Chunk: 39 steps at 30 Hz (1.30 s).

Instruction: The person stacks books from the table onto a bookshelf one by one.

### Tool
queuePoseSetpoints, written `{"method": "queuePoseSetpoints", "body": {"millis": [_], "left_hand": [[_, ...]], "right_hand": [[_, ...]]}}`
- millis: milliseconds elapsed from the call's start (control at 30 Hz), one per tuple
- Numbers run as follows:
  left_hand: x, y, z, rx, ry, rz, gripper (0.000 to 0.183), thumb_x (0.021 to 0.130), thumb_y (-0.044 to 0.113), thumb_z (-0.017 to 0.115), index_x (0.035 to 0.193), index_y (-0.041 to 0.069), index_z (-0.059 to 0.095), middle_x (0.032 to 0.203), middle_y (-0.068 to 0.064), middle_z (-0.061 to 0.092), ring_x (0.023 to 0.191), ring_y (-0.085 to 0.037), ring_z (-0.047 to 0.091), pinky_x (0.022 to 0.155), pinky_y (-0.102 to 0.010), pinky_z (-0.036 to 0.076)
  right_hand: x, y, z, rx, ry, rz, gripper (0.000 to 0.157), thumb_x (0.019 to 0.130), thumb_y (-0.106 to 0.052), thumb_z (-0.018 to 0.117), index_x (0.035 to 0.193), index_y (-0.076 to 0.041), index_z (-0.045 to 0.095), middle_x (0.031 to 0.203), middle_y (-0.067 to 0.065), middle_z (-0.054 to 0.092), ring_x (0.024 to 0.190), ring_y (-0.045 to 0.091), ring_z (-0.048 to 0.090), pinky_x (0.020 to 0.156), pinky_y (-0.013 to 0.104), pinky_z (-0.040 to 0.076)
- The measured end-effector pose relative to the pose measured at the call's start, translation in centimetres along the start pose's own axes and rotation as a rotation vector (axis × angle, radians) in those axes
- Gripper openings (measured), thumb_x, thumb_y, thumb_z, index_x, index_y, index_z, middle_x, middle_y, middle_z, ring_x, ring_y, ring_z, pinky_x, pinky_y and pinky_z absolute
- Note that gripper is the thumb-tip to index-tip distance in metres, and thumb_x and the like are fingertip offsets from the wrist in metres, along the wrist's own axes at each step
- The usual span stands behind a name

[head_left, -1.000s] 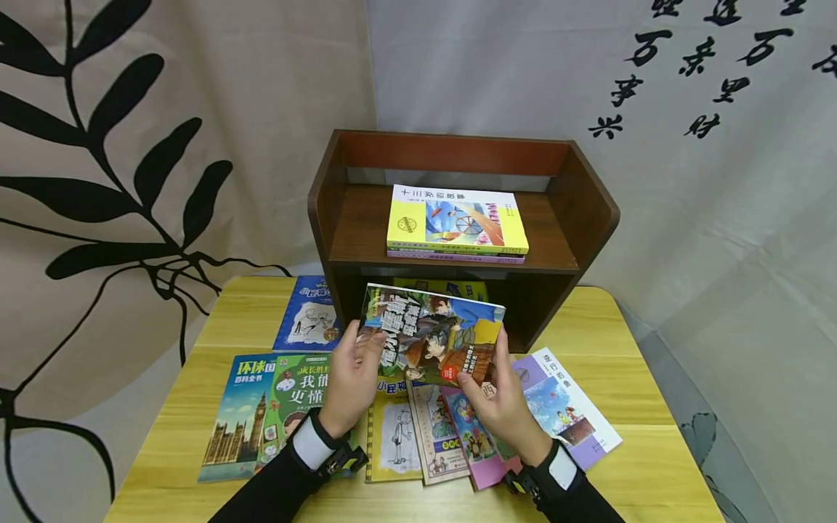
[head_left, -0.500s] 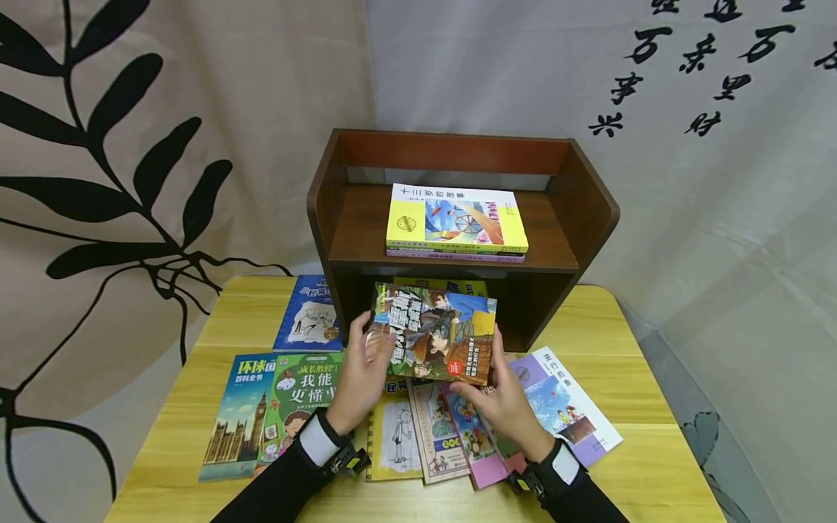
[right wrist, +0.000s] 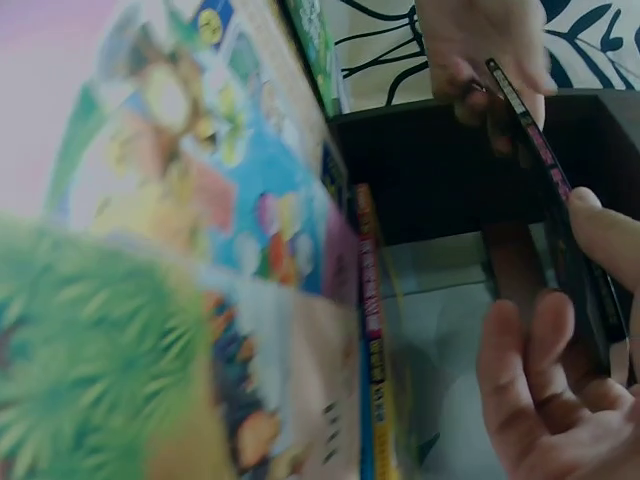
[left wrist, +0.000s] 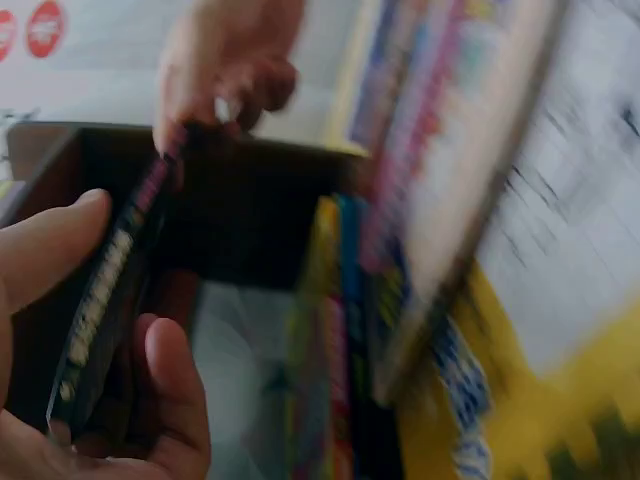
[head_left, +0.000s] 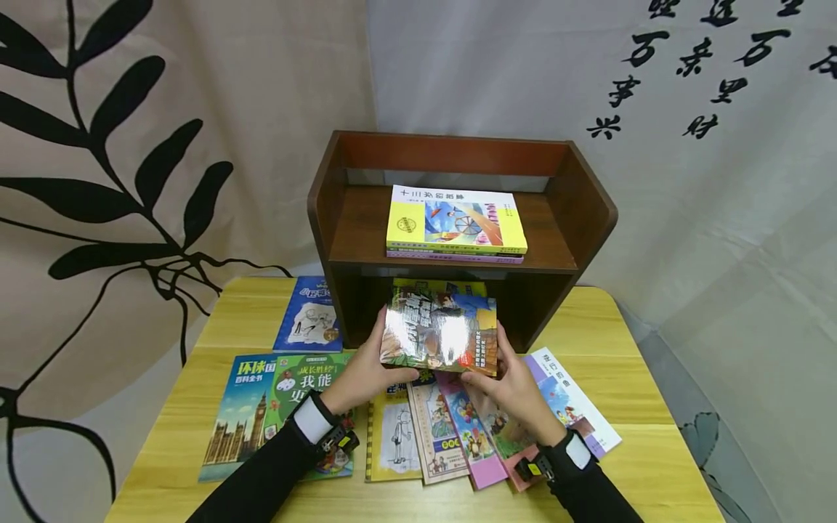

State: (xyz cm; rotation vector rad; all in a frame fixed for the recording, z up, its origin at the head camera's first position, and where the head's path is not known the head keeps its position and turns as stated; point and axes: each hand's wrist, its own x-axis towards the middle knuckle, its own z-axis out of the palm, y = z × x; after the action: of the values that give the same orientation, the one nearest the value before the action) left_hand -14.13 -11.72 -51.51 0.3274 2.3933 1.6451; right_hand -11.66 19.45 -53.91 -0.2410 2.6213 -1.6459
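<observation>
Both hands hold one glossy comic-style book flat by its short ends, just in front of the bookshelf's lower compartment. My left hand grips the left end, thumb along the near edge. At the opposite end, my right hand grips it the same way. Glare whitens part of the cover. Lettering runs along the book's dark spine in the left wrist view, between thumb and fingers. A yellow-green book lies inside the lower compartment, partly hidden behind the held one.
A brown wooden bookshelf stands on the yellow table. Several stacked books lie on its upper shelf. A blue book, a green book and a city-picture book lie left; several overlapping books lie in front.
The book has tilted flatter, and glare now covers its cover. My left hand has shifted its hold, its thumb now along the near edge. Both hands have rotated outward at the wrists.
</observation>
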Motion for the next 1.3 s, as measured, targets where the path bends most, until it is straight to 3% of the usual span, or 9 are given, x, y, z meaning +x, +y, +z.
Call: {"method": "queuePoseSetpoints", "body": {"millis": [233,367,500,600,667,900,1000,1200,1300], "left_hand": [[0.5,-2.0,0.3,0.156,-0.021,-0.101,0.131,0.078,0.063,0.084,0.17,0.035,-0.005,0.177,-0.013,0.021,0.153,-0.043,0.037,0.117,-0.067,0.04],[1.1,-2.2,0.2,0.182,-0.013,-0.099,0.13,0.078,0.062,0.085,0.172,0.028,0.002,0.175,-0.016,0.026,0.152,-0.044,0.039,0.114,-0.068,0.043],[1.8,-2.1,0.0,0.213,-0.001,-0.102,0.131,0.074,0.065,0.086,0.172,0.022,0.009,0.174,-0.017,0.029,0.152,-0.044,0.04,0.114,-0.067,0.043],[2.2,-2.4,0.0,0.221,-0.006,-0.124,0.133,0.072,0.069,0.085,0.171,0.018,0.012,0.174,-0.018,0.03,0.152,-0.044,0.039,0.115,-0.066,0.042],[2.5,-2.9,0.2,0.218,-0.011,-0.139,0.133,0.072,0.069,0.085,0.171,0.015,0.014,0.172,-0.018,0.032,0.152,-0.043,0.04,0.115,-0.065,0.043],[2.9,-4.1,0.7,0.364,-0.032,-0.208,0.133,0.071,0.081,0.077,0.168,0.008,0.024,0.17,-0.023,0.035,0.151,-0.046,0.04,0.116,-0.065,0.042],[2.9,-4.2,0.9,0.448,-0.018,-0.205,0.132,0.07,0.086,0.073,0.167,0.007,0.03,0.17,-0.026,0.033,0.152,-0.049,0.036,0.117,-0.067,0.04],[3.1,-4.2,1.0,0.607,0.046,-0.094,0.123,0.071,0.082,0.075,0.159,0.001,0.045,0.152,-0.026,0.048,0.131,-0.039,0.048,0.101,-0.054,0.053],[3.1,-4.2,0.9,0.667,0.067,-0.05,0.12,0.071,0.08,0.077,0.157,0.0,0.049,0.146,-0.025,0.05,0.123,-0.036,0.047,0.097,-0.05,0.053]], "right_hand": [[0.5,1.0,-0.1,-0.013,-0.056,0.046,0.119,0.085,-0.048,0.085,0.17,-0.035,0.003,0.092,0.022,0.068,0.051,0.016,0.049,0.045,0.034,0.042],[1.0,1.2,-0.3,-0.038,-0.068,0.079,0.119,0.084,-0.051,0.085,0.17,-0.034,0.004,0.079,0.009,0.055,0.054,0.017,0.046,0.047,0.033,0.04],[1.8,1.4,-0.5,-0.039,-0.087,0.134,0.119,0.083,-0.056,0.084,0.171,-0.031,0.007,0.102,0.016,0.066,0.05,0.019,0.045,0.049,0.035,0.042],[2.3,1.7,-0.5,-0.013,-0.119,0.157,0.121,0.082,-0.058,0.083,0.172,-0.026,0.009,0.126,0.017,0.07,0.058,0.024,0.062,0.054,0.04,0.052],[2.6,2.1,-0.4,0.005,-0.143,0.164,0.121,0.083,-0.058,0.083,0.172,-0.024,0.008,0.123,0.013,0.073,0.065,0.027,0.07,0.055,0.042,0.055],[3.2,3.2,-0.3,-0.063,-0.173,0.244,0.122,0.081,-0.063,0.082,0.171,-0.016,0.015,0.151,0.025,0.058,0.067,0.024,0.07,0.057,0.037,0.053],[3.3,3.3,-0.3,-0.139,-0.145,0.253,0.119,0.078,-0.066,0.082,0.169,-0.016,0.025,0.147,0.025,0.061,0.064,0.02,0.066,0.058,0.035,0.051],[3.5,3.2,-0.1,-0.331,-0.088,0.175,0.114,0.076,-0.072,0.08,0.163,-0.01,0.041,0.091,0.011,0.067,0.06,0.015,0.051,0.056,0.033,0.04],[3.5,3.1,0.1,-0.423,-0.074,0.147,0.114,0.076,-0.074,0.078,0.16,-0.004,0.045,0.094,0.009,0.059,0.062,0.02,0.05,0.054,0.035,0.04]]}}
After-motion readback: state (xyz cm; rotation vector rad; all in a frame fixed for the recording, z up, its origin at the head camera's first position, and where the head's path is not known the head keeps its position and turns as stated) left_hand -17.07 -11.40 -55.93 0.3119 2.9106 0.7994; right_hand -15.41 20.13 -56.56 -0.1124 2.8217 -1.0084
